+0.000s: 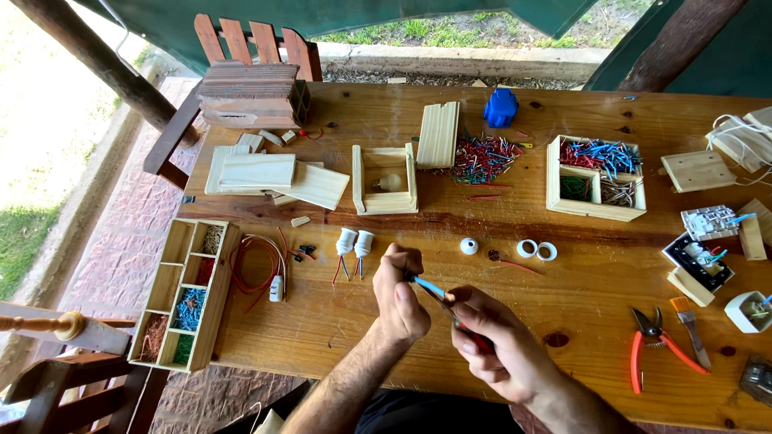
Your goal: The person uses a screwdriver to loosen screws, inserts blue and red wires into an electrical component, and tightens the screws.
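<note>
Left hand (pixel 400 299): clenched on blue wire (pixel 429 286), steadying it | right hand (pixel 494 345): grasped red-handled tool (pixel 462 323), tip at wire | above desk (pixel 338 321), sockets (pixel 355 243) near.

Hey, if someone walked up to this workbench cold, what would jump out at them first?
Probably the two hands at the near edge: the left hand pinches a short blue wire while the right hand works a red-handled tool at it. Next, the heap of red and blue wire pieces at the table's far middle, with a blue plastic block behind it. At the right, orange-handled cutters lie on the wooden table.
</note>
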